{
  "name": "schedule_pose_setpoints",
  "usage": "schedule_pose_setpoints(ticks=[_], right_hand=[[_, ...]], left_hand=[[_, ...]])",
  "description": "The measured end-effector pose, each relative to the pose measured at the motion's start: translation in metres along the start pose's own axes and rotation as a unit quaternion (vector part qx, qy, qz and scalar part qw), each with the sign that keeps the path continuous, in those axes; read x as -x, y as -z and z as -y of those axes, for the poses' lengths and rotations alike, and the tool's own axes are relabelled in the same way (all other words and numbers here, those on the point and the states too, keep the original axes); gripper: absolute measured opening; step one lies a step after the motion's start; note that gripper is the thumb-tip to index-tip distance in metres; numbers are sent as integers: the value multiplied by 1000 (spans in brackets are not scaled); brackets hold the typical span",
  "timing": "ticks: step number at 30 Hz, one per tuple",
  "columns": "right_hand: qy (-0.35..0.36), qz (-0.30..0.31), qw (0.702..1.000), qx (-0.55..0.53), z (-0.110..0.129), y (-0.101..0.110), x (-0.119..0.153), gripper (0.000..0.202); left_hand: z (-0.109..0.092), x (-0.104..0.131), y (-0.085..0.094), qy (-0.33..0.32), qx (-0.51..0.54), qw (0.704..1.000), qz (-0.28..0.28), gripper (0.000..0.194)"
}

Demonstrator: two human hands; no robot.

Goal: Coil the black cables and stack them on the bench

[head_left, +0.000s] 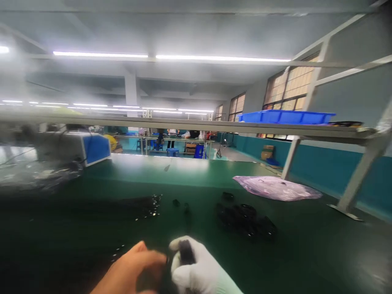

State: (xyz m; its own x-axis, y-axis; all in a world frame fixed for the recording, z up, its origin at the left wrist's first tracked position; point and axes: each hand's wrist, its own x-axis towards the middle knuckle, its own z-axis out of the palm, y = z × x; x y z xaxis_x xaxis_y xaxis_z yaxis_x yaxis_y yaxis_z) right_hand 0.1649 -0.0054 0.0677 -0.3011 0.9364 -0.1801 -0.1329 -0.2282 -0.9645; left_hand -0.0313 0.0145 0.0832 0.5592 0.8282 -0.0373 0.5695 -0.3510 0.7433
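Observation:
At the bottom centre my right hand (pixel 199 267), in a white glove, is closed around a small black part (pixel 186 252). Just left of it is my bare left hand (pixel 134 267), blurred, its fingers bent toward the glove. A tiny dark thing shows at its fingertips, too small to name. Beyond my right hand lies a pile of black parts (pixel 245 218) on the green table (pixel 196 175). Two small dark pieces (pixel 176 202) lie left of the pile. Farther left are long black pieces (pixel 137 202) with small white bits at their ends.
A pinkish plastic bag (pixel 277 188) lies at the right, near a shelf post. The overhead shelf (pixel 171 122) carries a blue tray (pixel 284 116). A machine with a blue panel (pixel 96 148) and clear plastic (pixel 43 175) are at the left.

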Motion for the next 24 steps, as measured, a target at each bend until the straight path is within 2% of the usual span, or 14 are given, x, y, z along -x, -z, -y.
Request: schedule_pose_setpoints(ticks=[3, 4, 7, 9, 11, 13, 15, 17, 20, 22, 24], right_hand=[[18, 71, 997, 20, -14, 5, -10, 69], [37, 67, 996, 46, -20, 6, -15, 72], [92, -12, 985, 148, -43, 5, -27, 71], [80, -59, 975, 197, -53, 3, -30, 72], [63, -69, 970, 226, -54, 1, -27, 78], [66, -61, 959, 267, -46, -1, -22, 76], [84, -61, 953, 284, -35, -3, -16, 57], [102, -50, 968, 225, -25, -3, -10, 36], [72, 63, 995, 15, -19, -2, -4, 40], [61, 139, 980, -127, -21, -1, -3, 46], [78, 175, 959, -209, -26, -1, -6, 47]], left_hand=[[-5, 0, -1, 9, 39, 999, 1, 70], [-7, 0, -4, 9, 47, 999, 10, 75], [-16, -2, -14, 19, 15, 999, 30, 77], [-20, -6, -18, 47, -36, 998, 22, 69], [-17, -11, -17, 78, -75, 994, 14, 57], [-5, -17, -13, 72, -40, 995, 50, 41], [10, -22, -9, 37, 53, 993, 96, 23], [21, -24, -11, 11, 129, 986, 104, 16], [25, -23, -27, 15, 166, 984, 56, 11], [21, -21, -35, 55, 205, 977, 38, 11], [13, -18, -35, 95, 290, 952, 4, 11]])
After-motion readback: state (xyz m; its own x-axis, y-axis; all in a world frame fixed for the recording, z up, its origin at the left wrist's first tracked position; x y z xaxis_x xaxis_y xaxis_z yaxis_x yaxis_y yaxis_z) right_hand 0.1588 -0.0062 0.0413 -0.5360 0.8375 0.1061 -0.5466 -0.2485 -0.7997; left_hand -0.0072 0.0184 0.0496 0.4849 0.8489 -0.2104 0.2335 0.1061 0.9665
